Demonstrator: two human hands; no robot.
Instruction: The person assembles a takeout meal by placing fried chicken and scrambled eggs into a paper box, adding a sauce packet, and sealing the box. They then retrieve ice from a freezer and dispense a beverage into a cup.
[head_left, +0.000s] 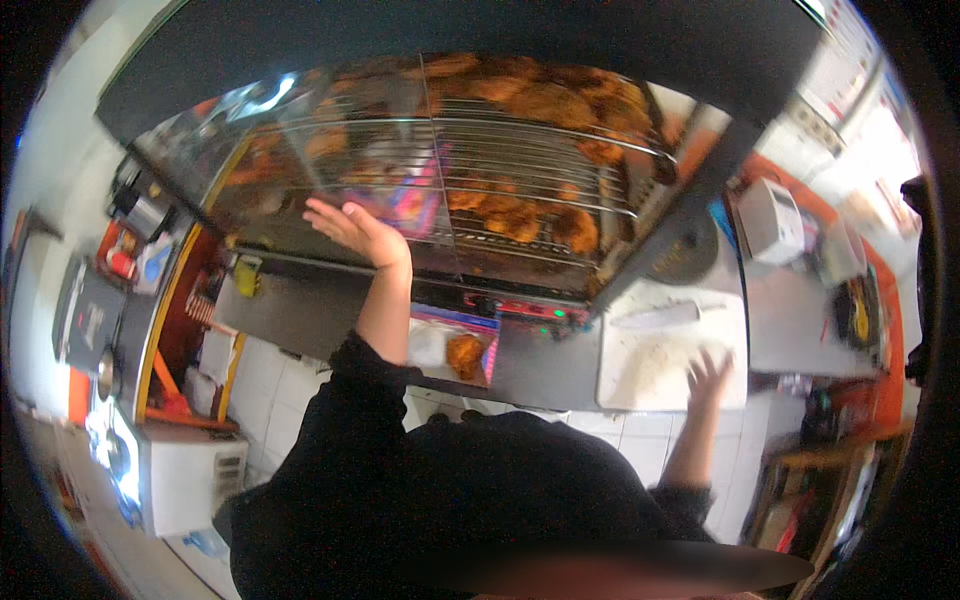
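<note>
Head view: left hand (362, 232), grip apart, empty, at glass pane (335, 170) of black cabinet (470, 28), contact unclear; right hand (710, 377), fingers apart, empty, over white board (622, 375) near knife (657, 316). Probable step: shifting pane; next move calls for flat palm contact.

The left hand (358, 231) bends leftward at the wrist, fingers (325, 216) stretched out. The right forearm (690, 440) reaches forward, the right hand (709, 378) blurred, fingers spread.
</note>
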